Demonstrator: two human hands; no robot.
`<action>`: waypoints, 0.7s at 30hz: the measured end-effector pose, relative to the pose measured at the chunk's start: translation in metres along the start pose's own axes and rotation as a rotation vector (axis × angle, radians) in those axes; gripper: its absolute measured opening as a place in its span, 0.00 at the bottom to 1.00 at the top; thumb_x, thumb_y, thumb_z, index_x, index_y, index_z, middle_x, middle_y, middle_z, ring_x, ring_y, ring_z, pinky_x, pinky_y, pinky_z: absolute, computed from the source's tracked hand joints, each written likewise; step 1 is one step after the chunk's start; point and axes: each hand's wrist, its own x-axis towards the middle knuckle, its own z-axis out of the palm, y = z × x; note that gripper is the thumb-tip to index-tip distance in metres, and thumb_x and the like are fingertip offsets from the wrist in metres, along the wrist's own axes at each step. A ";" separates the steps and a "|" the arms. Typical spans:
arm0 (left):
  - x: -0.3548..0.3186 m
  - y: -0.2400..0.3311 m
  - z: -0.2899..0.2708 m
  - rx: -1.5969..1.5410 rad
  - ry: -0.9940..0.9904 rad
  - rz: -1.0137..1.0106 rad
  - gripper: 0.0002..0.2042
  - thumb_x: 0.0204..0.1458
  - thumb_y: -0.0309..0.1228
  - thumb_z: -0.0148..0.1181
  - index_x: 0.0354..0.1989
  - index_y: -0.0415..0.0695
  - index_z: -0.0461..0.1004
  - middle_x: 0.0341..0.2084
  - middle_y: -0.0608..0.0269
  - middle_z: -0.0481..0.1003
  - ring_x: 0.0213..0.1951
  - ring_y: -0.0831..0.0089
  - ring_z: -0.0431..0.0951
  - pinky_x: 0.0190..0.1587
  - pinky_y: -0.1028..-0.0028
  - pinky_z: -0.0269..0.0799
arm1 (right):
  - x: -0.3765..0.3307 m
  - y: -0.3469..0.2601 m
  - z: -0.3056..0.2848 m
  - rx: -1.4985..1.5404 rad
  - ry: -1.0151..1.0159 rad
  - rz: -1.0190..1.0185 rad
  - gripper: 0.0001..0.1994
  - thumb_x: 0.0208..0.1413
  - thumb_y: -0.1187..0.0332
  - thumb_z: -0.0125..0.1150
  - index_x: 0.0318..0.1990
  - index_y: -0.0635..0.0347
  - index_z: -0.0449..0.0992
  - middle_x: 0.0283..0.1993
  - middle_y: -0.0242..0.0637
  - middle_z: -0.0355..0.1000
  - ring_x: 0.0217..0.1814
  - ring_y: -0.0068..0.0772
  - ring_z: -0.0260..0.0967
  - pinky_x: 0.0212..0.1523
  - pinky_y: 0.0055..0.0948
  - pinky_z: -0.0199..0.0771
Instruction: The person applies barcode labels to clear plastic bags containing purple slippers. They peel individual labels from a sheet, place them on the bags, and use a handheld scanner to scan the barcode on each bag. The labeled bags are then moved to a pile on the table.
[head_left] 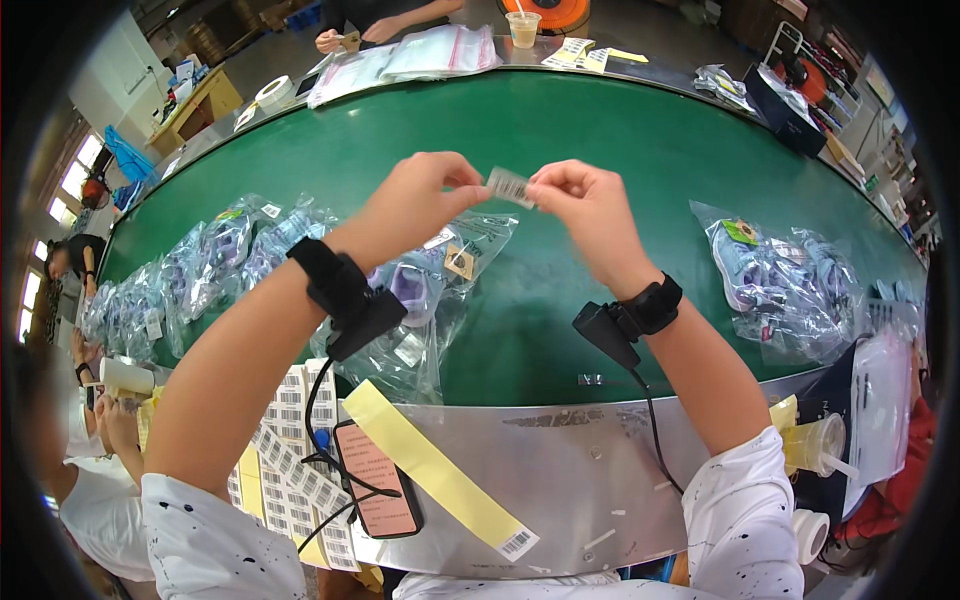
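Note:
Between my hands, above the green belt (pixel 600 260), a small barcode label (pixel 510 187) is stretched out. My left hand (pixel 425 200) pinches its left end between thumb and finger. The right end sits in a pinch of my right hand (pixel 585 210). Below my left forearm lies a clear plastic bag with a pair of light blue and purple shoes (pixel 415 290), partly hidden by the arm and its wrist device. On the metal ledge near me rests a yellow backing strip (pixel 430 465) with one barcode label at its near end.
More bagged shoes (pixel 225 250) line the belt's left; another bagged pair (pixel 785 280) is at right. Barcode sheets (pixel 290 490) and a lit phone (pixel 375 480) lie on the ledge. Across the belt are plastic bags (pixel 430 55), a cup (pixel 523 30) and a person's hands (pixel 380 30).

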 end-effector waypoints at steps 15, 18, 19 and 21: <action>0.083 -0.108 -0.008 0.198 -0.243 -0.010 0.12 0.55 0.35 0.59 0.29 0.37 0.80 0.26 0.61 0.81 0.34 0.71 0.80 0.40 0.71 0.73 | 0.011 0.035 -0.010 -0.023 0.023 0.126 0.07 0.57 0.69 0.60 0.33 0.64 0.74 0.33 0.33 0.71 0.37 0.21 0.69 0.38 0.24 0.71; 0.084 -0.115 -0.008 0.162 -0.250 -0.013 0.13 0.55 0.36 0.59 0.29 0.37 0.79 0.25 0.60 0.81 0.32 0.71 0.80 0.39 0.71 0.73 | 0.018 0.037 0.000 -0.194 -0.028 -0.096 0.08 0.55 0.68 0.61 0.31 0.65 0.74 0.39 0.38 0.71 0.41 0.27 0.69 0.39 0.27 0.70; 0.083 -0.116 -0.006 0.161 -0.238 -0.030 0.12 0.55 0.35 0.59 0.28 0.37 0.79 0.24 0.61 0.81 0.30 0.72 0.79 0.37 0.71 0.72 | 0.019 0.037 0.006 -0.226 -0.056 -0.096 0.08 0.53 0.68 0.62 0.31 0.65 0.75 0.41 0.40 0.71 0.42 0.31 0.70 0.40 0.29 0.70; 0.081 -0.118 -0.002 0.160 -0.210 -0.060 0.12 0.55 0.34 0.59 0.28 0.38 0.79 0.23 0.62 0.80 0.27 0.74 0.75 0.34 0.72 0.69 | 0.022 0.035 0.019 -0.291 -0.108 -0.102 0.09 0.51 0.67 0.62 0.29 0.66 0.75 0.45 0.44 0.70 0.45 0.38 0.70 0.42 0.33 0.71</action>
